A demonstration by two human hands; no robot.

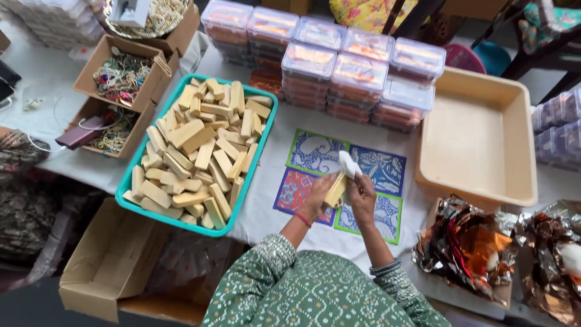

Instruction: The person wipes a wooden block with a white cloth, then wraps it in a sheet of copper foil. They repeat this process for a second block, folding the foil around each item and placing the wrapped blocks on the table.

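Both hands (342, 191) grip a tan block (334, 189) and white cloth (349, 163) — above a white-covered table (266, 200) — stacked boxes (357, 72) behind

Pale yellow blocks (200, 154) in teal tray (126, 197); blue, red, green paisley-patterned cloth (315, 151); beige tray (520, 151); coppery foil (469, 245).

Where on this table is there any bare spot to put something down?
The beige tray at right is bare inside. Bare cloth also runs between the teal tray of blocks and the patterned mat, and below the mat. The back is crowded with stacked lidded boxes; foil wrappers fill the near right; both hands hold a block over the mat.
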